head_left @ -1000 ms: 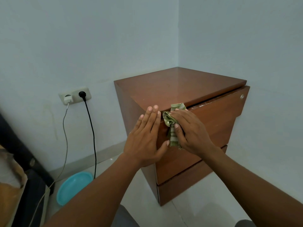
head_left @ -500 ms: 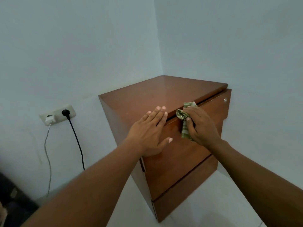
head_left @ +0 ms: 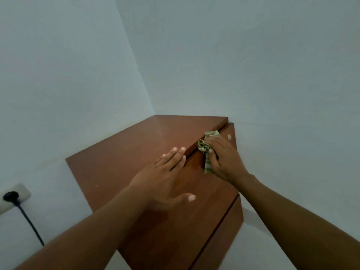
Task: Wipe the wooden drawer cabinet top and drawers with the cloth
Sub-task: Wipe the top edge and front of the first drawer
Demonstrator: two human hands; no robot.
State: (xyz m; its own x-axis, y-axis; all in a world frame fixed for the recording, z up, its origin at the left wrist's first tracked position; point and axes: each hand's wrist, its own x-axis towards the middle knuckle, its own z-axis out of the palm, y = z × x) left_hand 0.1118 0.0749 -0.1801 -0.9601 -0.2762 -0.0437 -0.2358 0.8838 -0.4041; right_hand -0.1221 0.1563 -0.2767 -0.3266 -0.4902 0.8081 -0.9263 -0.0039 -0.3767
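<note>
Right hand [head_left: 226, 158] clutching bunched cloth [head_left: 206, 151] hanging lengthwise down top drawer [head_left: 214, 184], left hand [head_left: 165, 184] flat, empty

Your right hand [head_left: 226, 158] presses the bunched green cloth [head_left: 206, 149] against the top drawer [head_left: 196, 188] of the wooden cabinet [head_left: 124, 166]; your left hand [head_left: 165, 182] lies flat, fingers spread, over its front edge.

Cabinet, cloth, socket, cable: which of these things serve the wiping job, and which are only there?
For the job:
cabinet
top drawer
cloth, gripped by the right hand
left hand, flat on the cabinet

Only there:
wall socket
black cable
</note>
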